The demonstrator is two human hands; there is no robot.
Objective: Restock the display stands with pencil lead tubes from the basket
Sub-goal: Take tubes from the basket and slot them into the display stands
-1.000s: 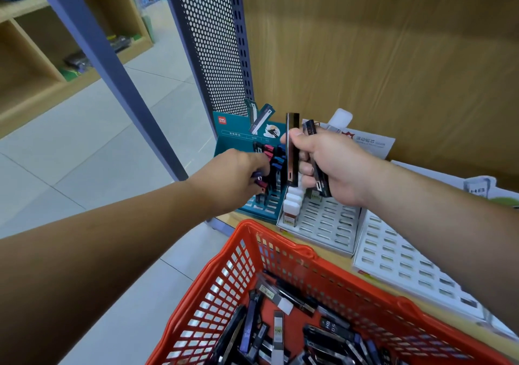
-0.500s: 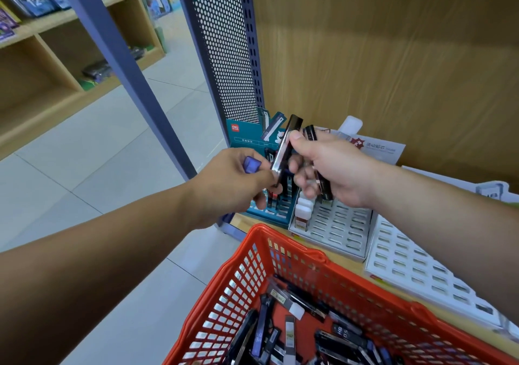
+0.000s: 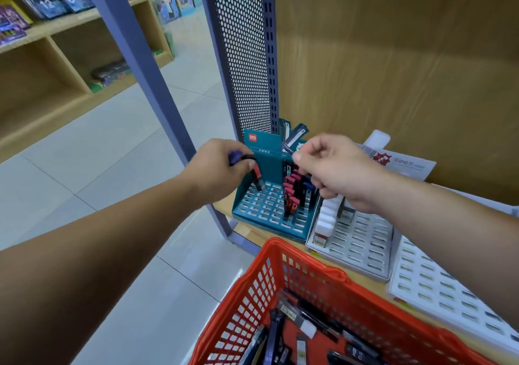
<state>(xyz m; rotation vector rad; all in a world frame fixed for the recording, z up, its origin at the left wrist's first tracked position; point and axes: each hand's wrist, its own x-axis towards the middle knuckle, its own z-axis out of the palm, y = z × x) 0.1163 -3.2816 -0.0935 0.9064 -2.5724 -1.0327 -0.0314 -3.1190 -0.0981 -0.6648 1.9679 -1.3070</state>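
Fingers [image 3: 248, 165] of left hand [image 3: 222, 168] pinch red-capped lead tube [image 3: 259, 179], tilted just above teal stand [image 3: 264, 213] rear slots; best stood upright and pressed straight down; right hand [image 3: 334, 168] curled, contents unclear.

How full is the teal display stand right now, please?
Mostly empty: the teal display stand has tubes standing only in its right columns; most other slots are bare.

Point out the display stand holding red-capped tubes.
The teal stand, leftmost; the grey stand and white stand beside it hold no red caps.
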